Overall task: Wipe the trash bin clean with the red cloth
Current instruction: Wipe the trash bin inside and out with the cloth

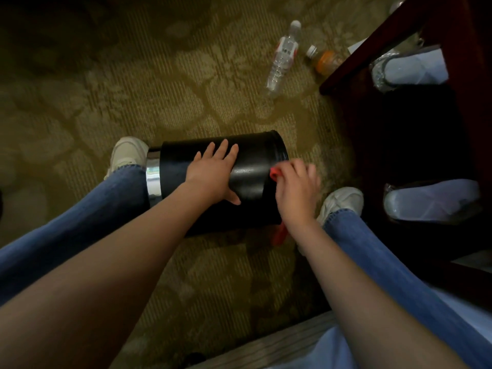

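Forearms [111,275]: both bare, reaching down from the lap to the trash bin [255,158] between the feet.
Carpet [133,89]: olive and leaf-patterned; it is probably soft enough to let a round bin roll under a push.
Wooden furniture [399,30]: dark and close on the right, with white wrapped items [415,67] on its shelves; it likely crowds the wiping elbow.
Trash bin: black, lying on its side on the carpet, with a chrome band [153,179] at its left end and its glossy wall facing up.
Left hand [213,174]: flat on the bin's upper wall, fingers straight and spread, holding nothing; it should press down firmly so the cylinder cannot turn mid-stroke.
Right hand [295,193]: fingers curled round the red cloth [274,173] at the bin's right end.
Bottles: a clear water bottle [283,57] and an orange-tinted bottle [326,61] lie on the carpet well beyond the bin, out of the way.
Red cloth: bunched under the palm and touching the wall near the rim, with a tail hanging below the wrist. Spread flatter, it would cover more per pass. Overlapping strokes along the wall, then a small roll of the bin, would bring up each unwiped strip.
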`<action>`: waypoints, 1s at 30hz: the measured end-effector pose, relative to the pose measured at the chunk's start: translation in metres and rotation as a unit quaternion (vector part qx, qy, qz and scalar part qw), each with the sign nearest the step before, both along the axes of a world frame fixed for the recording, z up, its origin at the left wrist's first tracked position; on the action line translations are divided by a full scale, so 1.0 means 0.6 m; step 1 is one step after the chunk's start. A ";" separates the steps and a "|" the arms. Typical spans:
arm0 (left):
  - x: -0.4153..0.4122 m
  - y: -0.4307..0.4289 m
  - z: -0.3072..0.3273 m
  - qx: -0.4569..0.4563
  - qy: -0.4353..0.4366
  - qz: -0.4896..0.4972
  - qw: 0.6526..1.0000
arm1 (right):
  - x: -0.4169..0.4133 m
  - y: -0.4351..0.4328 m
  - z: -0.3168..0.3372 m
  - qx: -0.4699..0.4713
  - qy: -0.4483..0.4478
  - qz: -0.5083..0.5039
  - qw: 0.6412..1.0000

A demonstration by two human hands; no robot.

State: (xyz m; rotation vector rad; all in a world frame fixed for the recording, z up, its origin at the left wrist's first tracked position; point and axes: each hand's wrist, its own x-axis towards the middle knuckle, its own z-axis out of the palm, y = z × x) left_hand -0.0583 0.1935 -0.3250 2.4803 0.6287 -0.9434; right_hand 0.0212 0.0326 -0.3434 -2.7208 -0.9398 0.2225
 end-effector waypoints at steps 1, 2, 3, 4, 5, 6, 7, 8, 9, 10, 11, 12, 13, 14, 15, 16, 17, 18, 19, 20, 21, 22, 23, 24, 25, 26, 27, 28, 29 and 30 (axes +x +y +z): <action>-0.001 -0.002 0.000 0.001 0.002 -0.002 1.000 | 0.014 0.026 0.004 -0.025 0.003 -0.009 1.000; -0.002 -0.006 0.000 0.004 0.005 -0.005 1.000 | 0.032 0.055 0.007 -0.055 0.013 -0.015 0.998; -0.003 -0.009 0.000 0.007 0.008 -0.007 1.000 | 0.053 0.083 0.007 -0.086 0.030 -0.021 0.996; -0.004 -0.010 0.000 0.008 0.010 -0.007 1.000 | 0.074 0.109 0.006 -0.114 0.058 -0.028 0.991; -0.003 -0.010 -0.001 0.007 0.010 -0.006 1.000 | 0.091 0.129 0.004 -0.134 0.089 -0.037 0.986; -0.003 -0.007 -0.002 0.005 0.009 -0.004 1.000 | 0.103 0.143 0.002 -0.143 0.113 -0.044 0.982; -0.002 -0.005 -0.002 0.004 0.008 -0.003 1.000 | 0.107 0.149 -0.001 -0.145 0.126 -0.045 0.980; -0.001 -0.003 -0.002 0.002 0.009 -0.002 1.000 | 0.104 0.147 -0.002 -0.143 0.124 -0.037 0.981; 0.000 -0.003 -0.001 0.000 0.011 -0.001 1.000 | 0.096 0.139 0.000 -0.134 0.110 -0.017 0.985; 0.000 -0.003 0.000 0.000 0.012 -0.001 1.000 | 0.084 0.127 0.002 -0.118 0.093 0.007 0.989; -0.001 -0.004 0.000 0.002 0.011 0.000 1.000 | 0.072 0.114 0.006 -0.100 0.082 0.030 0.991; -0.002 -0.006 0.001 0.004 0.010 0.000 1.000 | 0.062 0.101 0.012 -0.085 0.077 0.049 0.992; -0.003 -0.008 0.002 0.007 0.009 -0.001 1.000 | 0.051 0.088 0.019 -0.078 0.074 0.066 0.992; -0.005 -0.011 0.002 0.010 0.009 -0.003 1.000 | 0.039 0.076 0.025 -0.076 0.071 0.083 0.991; -0.008 -0.015 0.002 0.014 0.008 -0.005 1.000 | 0.029 0.066 0.028 -0.078 0.065 0.096 0.990; -0.010 -0.020 0.002 0.018 0.007 -0.005 1.000 | 0.022 0.059 0.029 -0.083 0.057 0.102 0.990; -0.012 -0.024 0.002 0.023 0.006 -0.005 1.000 | 0.019 0.055 0.028 -0.087 0.046 0.099 0.990; -0.014 -0.027 0.003 0.026 0.004 -0.005 1.000 | 0.019 0.056 0.027 -0.089 0.040 0.086 0.991; -0.015 -0.029 0.003 0.028 0.002 -0.006 1.000 | 0.024 0.062 0.024 -0.092 0.045 0.065 0.993; -0.017 -0.031 0.004 0.029 0.000 -0.006 1.000 | 0.033 0.073 0.022 -0.096 0.059 0.035 0.993; -0.019 -0.033 0.004 0.030 -0.002 -0.006 1.000 | 0.047 0.087 0.019 -0.105 0.076 0.003 0.992; -0.022 -0.037 0.004 0.032 -0.003 -0.007 0.999 | 0.062 0.105 0.014 -0.122 0.090 -0.024 0.988; -0.025 -0.041 0.003 0.034 -0.004 -0.010 0.999 | 0.077 0.122 0.009 -0.144 0.099 -0.047 0.984; -0.027 -0.045 0.001 0.036 -0.005 -0.013 0.999 | 0.090 0.138 0.004 -0.168 0.105 -0.061 0.978; -0.030 -0.048 0.000 0.038 -0.006 -0.013 0.999 | 0.098 0.150 -0.001 -0.187 0.109 -0.069 0.974; -0.031 -0.049 -0.001 0.040 -0.008 -0.013 0.999 | 0.103 0.160 -0.007 -0.198 0.113 -0.071 0.971; -0.032 -0.048 -0.001 0.040 -0.009 -0.012 0.999 | 0.105 0.166 -0.011 -0.206 0.116 -0.070 0.969; -0.032 -0.047 -0.001 0.037 -0.008 -0.012 0.999 | 0.102 0.166 -0.011 -0.212 0.113 -0.060 0.969; -0.031 -0.047 0.000 0.035 -0.007 -0.012 0.999 | 0.097 0.159 -0.006 -0.212 0.104 -0.043 0.971; -0.031 -0.048 0.001 0.036 -0.005 -0.012 0.999 | 0.089 0.148 -0.001 -0.201 0.097 -0.024 0.974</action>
